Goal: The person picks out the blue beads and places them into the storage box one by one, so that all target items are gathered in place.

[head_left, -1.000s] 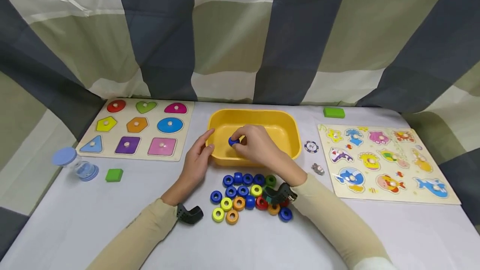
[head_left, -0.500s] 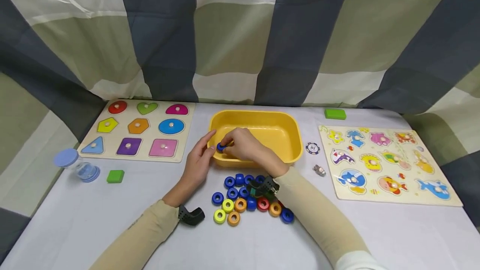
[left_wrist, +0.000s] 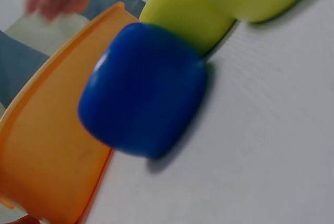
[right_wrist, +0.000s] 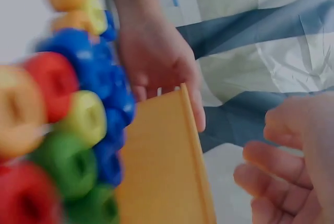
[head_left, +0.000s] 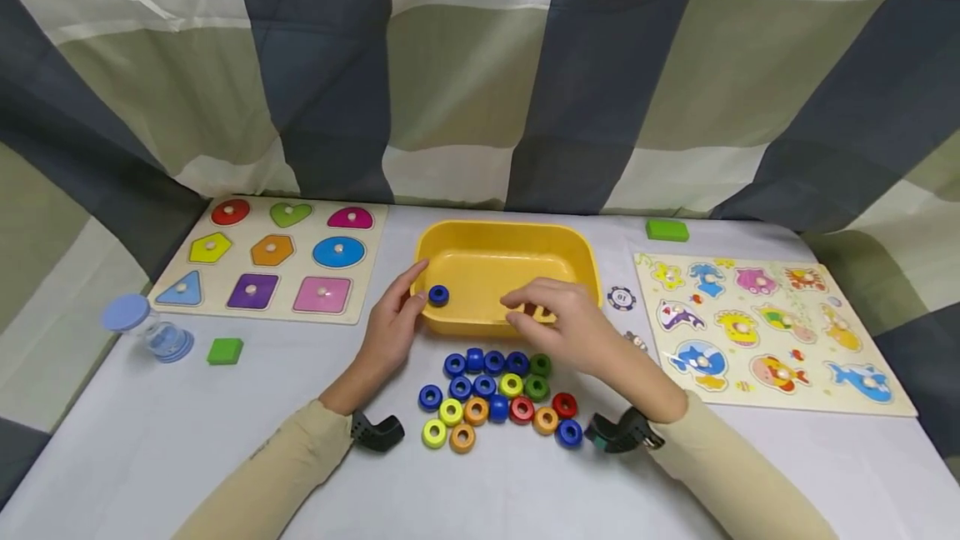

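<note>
A single blue ring bead (head_left: 438,296) lies in the left front corner of a yellow plastic tray (head_left: 506,328). At the tray's left end, my left hand (head_left: 392,319) grips the rim, as the right wrist view also shows, with digits on both sides of the wall. Over the right front part of the tray is my right hand (head_left: 573,325), its fingers loosely bent and nothing between them. Several loose ring beads in blue, yellow, orange, red and green, including a red bead (head_left: 522,411), are spread on the table in front of the tray.
A shape puzzle board (head_left: 303,273) lies at the left, an animal puzzle board (head_left: 765,332) at the right. Green blocks (head_left: 225,351), a small lidded jar (head_left: 167,340) and a poker chip (head_left: 622,298) rest on the white cloth. A checked curtain (head_left: 465,107) hangs behind.
My right hand carried the blue bead to the tray's left corner, let go of it, then drew back to the right. My left hand stayed on the rim.
</note>
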Tool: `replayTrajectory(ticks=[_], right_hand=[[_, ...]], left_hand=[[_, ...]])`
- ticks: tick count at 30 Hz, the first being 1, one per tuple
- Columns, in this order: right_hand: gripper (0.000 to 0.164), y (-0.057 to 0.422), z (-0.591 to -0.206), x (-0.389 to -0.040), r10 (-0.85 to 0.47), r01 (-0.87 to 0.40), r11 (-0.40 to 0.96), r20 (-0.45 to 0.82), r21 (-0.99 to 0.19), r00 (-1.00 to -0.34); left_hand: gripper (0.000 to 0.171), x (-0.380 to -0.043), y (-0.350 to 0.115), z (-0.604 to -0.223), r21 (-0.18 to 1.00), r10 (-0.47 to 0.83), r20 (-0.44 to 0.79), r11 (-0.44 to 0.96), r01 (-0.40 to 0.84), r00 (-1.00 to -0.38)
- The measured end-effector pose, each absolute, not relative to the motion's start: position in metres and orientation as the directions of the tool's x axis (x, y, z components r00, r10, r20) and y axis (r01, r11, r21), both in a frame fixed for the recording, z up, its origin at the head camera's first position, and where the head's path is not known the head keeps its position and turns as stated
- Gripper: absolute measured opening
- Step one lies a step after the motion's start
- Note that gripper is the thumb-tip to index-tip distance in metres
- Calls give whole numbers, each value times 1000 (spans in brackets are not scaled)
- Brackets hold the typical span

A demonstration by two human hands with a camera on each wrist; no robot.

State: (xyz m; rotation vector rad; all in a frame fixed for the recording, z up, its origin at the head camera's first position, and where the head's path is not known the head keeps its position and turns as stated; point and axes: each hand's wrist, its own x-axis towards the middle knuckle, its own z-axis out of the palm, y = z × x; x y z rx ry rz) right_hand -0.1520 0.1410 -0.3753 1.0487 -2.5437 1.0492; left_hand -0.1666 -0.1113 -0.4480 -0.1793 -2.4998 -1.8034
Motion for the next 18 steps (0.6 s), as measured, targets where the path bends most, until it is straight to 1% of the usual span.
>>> replayTrajectory(ticks=[2,3,7,9,12,14,18], right_hand=[[15,157,-378,-140,-562,-706,483,434,-518,-704],[14,165,-379,-134,-574,-703,486,417,-518,-705],[16,180,-388,-122,-605,-668,548,313,-504,-732],[17,184,-392,-119,-606,-659,595,283,-460,-744],[18,186,-397,-116,-594,-651,634,278,-417,-755],[20,185,-401,-115,-592,-644,632,269,-431,-760],[24,178,-410,-113,-627,-626,600,193,-498,-755]], left_hand=[[47,-166,-111,-447,943,59,107,310,120,-993],[47,-167,-110,-447,944,57,108,308,120,-993],[47,-167,-111,-447,946,51,105,302,116,-993],[47,-167,-111,-448,947,55,102,301,114,-993],[47,-167,-110,-448,946,63,99,304,113,-993],[47,-167,-110,-448,944,61,96,311,111,-993],[47,-166,-109,-449,945,63,115,299,129,-991]])
